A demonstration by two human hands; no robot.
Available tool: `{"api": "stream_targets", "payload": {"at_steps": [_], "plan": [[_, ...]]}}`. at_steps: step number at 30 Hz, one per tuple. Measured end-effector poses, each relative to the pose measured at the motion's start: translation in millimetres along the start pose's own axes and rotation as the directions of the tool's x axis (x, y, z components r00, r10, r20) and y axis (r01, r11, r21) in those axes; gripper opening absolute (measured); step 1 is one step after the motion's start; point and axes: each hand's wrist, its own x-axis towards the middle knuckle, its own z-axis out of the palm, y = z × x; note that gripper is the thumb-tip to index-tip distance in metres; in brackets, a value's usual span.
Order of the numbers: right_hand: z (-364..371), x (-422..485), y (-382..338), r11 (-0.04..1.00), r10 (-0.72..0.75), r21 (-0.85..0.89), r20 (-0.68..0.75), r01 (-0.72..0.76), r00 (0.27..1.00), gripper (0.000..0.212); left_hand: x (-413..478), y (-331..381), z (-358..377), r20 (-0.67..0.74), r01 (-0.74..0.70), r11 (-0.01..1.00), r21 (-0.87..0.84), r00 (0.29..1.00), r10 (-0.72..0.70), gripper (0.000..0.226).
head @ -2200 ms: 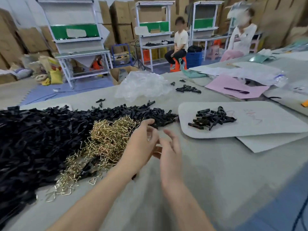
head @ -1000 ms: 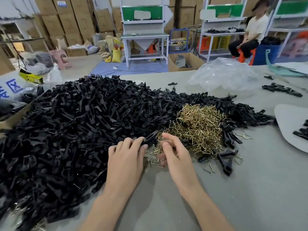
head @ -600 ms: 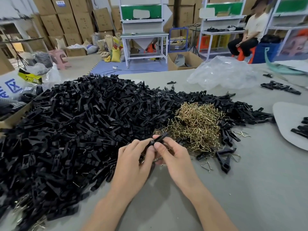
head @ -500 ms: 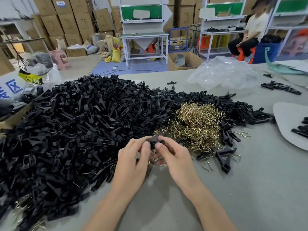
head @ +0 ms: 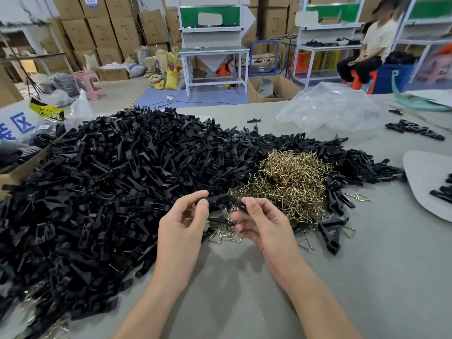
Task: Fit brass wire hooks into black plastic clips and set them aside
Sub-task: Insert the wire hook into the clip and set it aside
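- Above the grey table, just in front of the piles, the left hand pinches one end of a black clip between thumb and forefinger; the other fingers are loosely curled beneath.
- The right hand meets it from the other side: its thumb and curled fingers close on the clip's far end. Whether it also holds a hook cannot be told.
- A second dark piece shows lower between the two hands; which hand holds it is unclear.
- Right under the hands a few loose hooks lie flat on the table.
- Just behind the right hand sits the pile of brass wire hooks, tangled together and ringed by black parts.
- To the left and behind spreads the large heap of black plastic clips, reaching the table's left edge.
- To the right of the hook pile lie several separate clips with stray hooks beside them.
- Further right, a white board carries some clips at the frame's edge.
- At the table's far side rest a crumpled clear plastic bag and a small group of clips.
- Beyond the table stand a white workbench, an open cardboard box, a pink stool and stacked cartons; a seated person is at the right.
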Motion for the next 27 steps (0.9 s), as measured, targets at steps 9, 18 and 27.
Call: {"api": "stream_targets", "payload": {"at_steps": [9, 18, 27], "plan": [[-1.1, -0.8, 1.7, 0.999, -0.001, -0.033, -0.001, 0.001, 1.0, 0.02, -3.4, 8.3, -0.1, -0.036, 0.063, 0.993, -0.1, 0.997, -0.066, 0.01], [-3.9, 5.3, 4.7, 0.995, 0.068, 0.077, -0.068, -0.063, 0.995, 0.018, -4.9, 7.8, 2.4, 0.07, 0.037, 0.991, -0.13, 0.997, -0.028, 0.009], [-3.4, 3.0, 7.3, 0.997, 0.067, 0.045, -0.035, -0.065, 0.997, 0.014, -4.0, 8.0, 5.5, 0.176, 0.199, 0.963, -0.181, 0.97, -0.168, 0.028]]}}
